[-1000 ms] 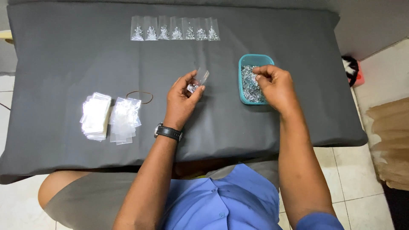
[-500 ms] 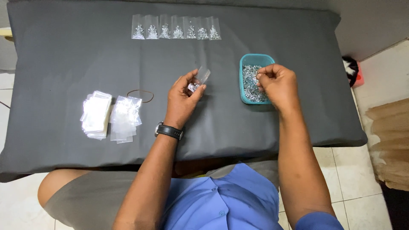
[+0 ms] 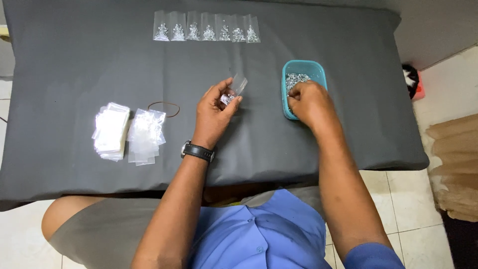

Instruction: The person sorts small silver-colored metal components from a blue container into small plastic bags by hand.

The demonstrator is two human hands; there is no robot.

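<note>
Left hand [image 3: 215, 110] raised just above the dark grey surface [image 3: 74, 65], fingers pinched on a small clear plastic bag [image 3: 234, 90] with a little cluster of tiny silvery metal parts at its bottom. Bag tilted, long axis running from lower left at the thumb up toward the upper right, mouth end pointing toward the teal tub [image 3: 318, 69]. Black wristwatch [image 3: 198, 151] on that wrist.

Right hand [image 3: 307, 102] lowered into the near end of the tub, fingers curled down among the loose silvery parts [image 3: 297, 78]; impossible to tell whether anything is pinched between them, fingertips hidden by the knuckles. Tub just to the right of the bag, right hand clearly nearer to it, left hand apart from it with bare cloth between.

Along the far edge, a row of 7 filled bags [image 3: 206, 27] lying flat side by side, each with a small heap of parts. At the left, 2 stacks of empty clear bags [image 3: 128, 132], touching each other, and a rubber band [image 3: 164, 108] lying just beyond them, between the stacks and the left hand.
</note>
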